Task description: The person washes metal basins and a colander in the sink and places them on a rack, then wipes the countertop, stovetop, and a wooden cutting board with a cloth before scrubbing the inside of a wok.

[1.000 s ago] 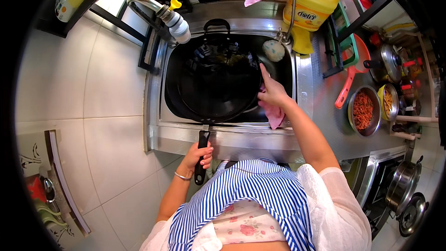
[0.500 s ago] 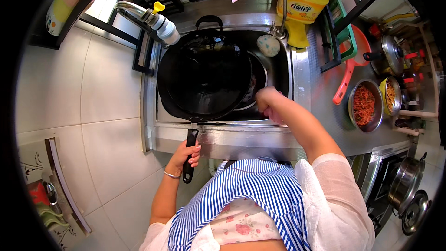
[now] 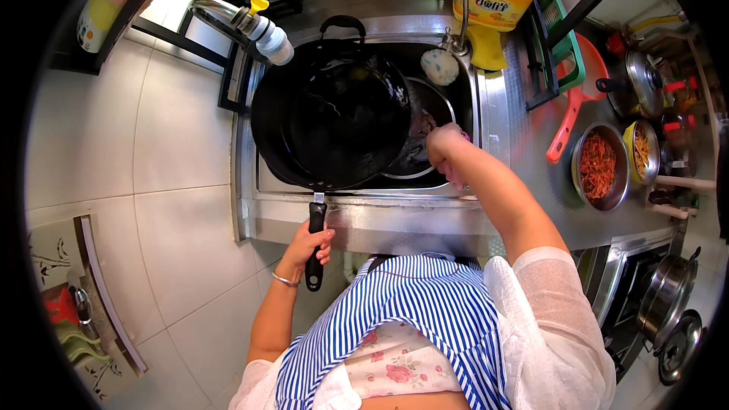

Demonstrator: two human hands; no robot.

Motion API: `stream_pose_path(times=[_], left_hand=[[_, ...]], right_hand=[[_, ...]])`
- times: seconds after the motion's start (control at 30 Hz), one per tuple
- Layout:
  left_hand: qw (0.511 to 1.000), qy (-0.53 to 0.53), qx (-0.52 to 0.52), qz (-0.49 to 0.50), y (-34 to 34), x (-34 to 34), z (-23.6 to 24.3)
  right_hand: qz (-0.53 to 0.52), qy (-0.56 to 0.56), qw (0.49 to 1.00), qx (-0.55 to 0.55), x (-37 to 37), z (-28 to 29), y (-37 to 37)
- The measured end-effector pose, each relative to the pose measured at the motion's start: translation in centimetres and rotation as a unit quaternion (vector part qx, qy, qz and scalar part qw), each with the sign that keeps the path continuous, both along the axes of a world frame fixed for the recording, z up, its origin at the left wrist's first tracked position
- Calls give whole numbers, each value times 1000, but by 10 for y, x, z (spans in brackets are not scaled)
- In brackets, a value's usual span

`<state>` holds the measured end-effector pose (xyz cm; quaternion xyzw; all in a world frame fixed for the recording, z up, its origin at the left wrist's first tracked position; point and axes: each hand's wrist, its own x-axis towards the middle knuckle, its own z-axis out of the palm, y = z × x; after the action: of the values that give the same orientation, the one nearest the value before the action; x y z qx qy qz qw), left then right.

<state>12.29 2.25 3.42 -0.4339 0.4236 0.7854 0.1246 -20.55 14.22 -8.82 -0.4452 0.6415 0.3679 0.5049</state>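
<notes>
Pan over sink

Left hand curls around the black handle. Farther off, the right hand is closed on pink cloth, nearer the round part, on its right. Long ways, the pan points straight away.

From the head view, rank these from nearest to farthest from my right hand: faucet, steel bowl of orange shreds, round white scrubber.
From the right hand:
1. Round white scrubber, at the sink's back right corner.
2. Steel bowl of orange shreds, on the counter to the right.
3. Faucet, at the back left.
</notes>
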Motion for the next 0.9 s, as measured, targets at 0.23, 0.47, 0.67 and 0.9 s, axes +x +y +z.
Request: stream_pose_path(times=[0.23,0.47,0.67,0.9], left_hand=[[999,-15,-52,-2,-4,2,6],[997,-28,-75,-9,-8,3,7],[995,-18,-91,-30,-15,9,-4],[986,-30,-154,-56,-18,7,1]], right_hand=[[-69,29,990,-123,5,36,11],[-23,46,981,-189,12,71,18],[-78,86,973,-200,13,28,24],[-156,106,946,-263,28,25,28]])
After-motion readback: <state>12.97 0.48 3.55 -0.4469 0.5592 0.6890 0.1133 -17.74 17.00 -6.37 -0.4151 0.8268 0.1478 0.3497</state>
